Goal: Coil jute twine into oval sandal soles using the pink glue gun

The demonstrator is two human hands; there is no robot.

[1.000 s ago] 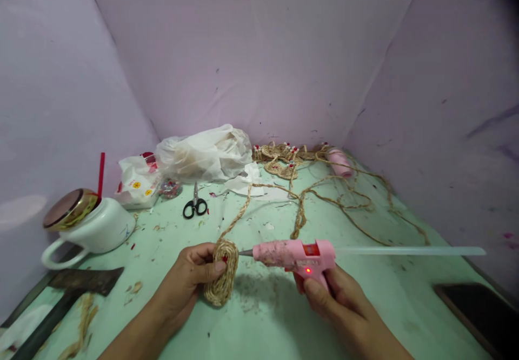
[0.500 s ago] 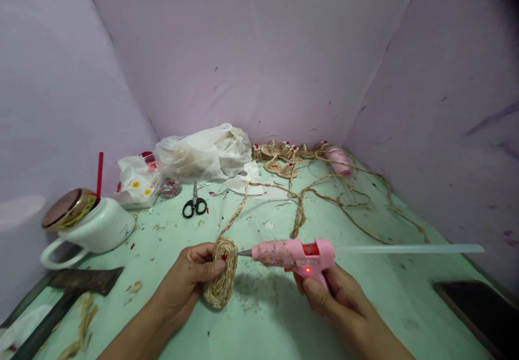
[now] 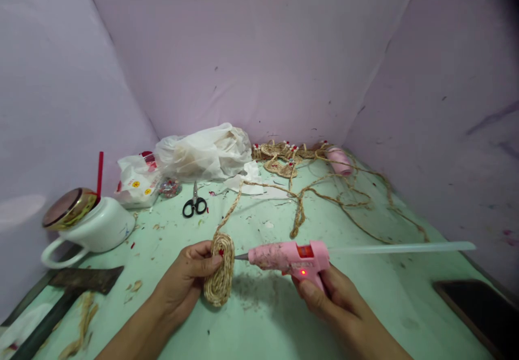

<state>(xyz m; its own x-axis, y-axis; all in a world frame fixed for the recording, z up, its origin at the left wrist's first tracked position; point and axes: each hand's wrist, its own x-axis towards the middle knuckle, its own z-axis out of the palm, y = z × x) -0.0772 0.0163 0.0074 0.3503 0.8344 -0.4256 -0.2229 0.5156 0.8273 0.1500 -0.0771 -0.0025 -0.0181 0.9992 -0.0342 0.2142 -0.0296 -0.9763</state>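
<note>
Between the thumb and fingers of my left hand (image 3: 184, 276) is an oval coil of braided straw cord (image 3: 219, 281), held upright with a small red spot near its top. From the coil's top a loose braided cord (image 3: 230, 211) runs up and away across the table. My right hand (image 3: 330, 298) is closed around the handle of a pink hot glue gun (image 3: 287, 257), its red light lit. The gun's metal nozzle points left, at or very near the coil's right edge; contact is unclear. A long clear glue stick (image 3: 405, 248) sticks out of its back.
Black-handled scissors (image 3: 194, 203) lie beyond my left hand. At left are a white mug (image 3: 101, 227) and a hammer-like tool (image 3: 73, 290). A white plastic bag (image 3: 206, 152), finished-looking braided pieces (image 3: 279, 160) and a pink spool (image 3: 339, 160) line the back. A dark flat object (image 3: 478, 311) lies right.
The coil and my left hand have shifted slightly left, and the coil shows more of its flat face. The glue gun has moved slightly left with it.
</note>
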